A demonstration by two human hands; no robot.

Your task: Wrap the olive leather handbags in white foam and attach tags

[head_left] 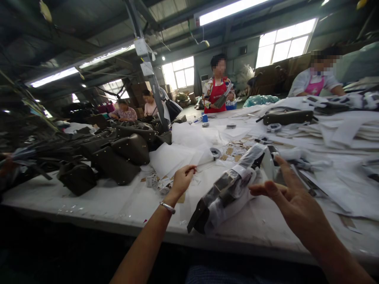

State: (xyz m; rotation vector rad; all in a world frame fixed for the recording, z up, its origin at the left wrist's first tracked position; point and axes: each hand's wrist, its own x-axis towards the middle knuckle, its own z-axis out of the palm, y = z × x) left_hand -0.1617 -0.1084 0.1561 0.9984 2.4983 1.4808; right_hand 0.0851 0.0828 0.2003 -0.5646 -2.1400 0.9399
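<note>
A dark olive handbag [204, 213], partly wrapped in clear plastic and white wrapping, lies on the table in front of me. My right hand [290, 195] is beside its right side, fingers apart and nothing in them; whether a fingertip touches the wrapping I cannot tell. To the left of the bag, my left hand [182, 179] hovers over the table with thumb and fingers pinched together. What that pinch holds, if anything, is too small to make out. Thin white sheets [174, 157] lie just beyond it, and small paper tags [161, 182] are scattered under the wrist.
Several dark olive bags [118, 156] are heaped on the left of the white table [112, 203]. A tape roll [215, 153] and loose cards sit mid-table. White sheets [343, 161] and another bag [288, 117] lie right. A person in a red apron [217, 94] stands opposite.
</note>
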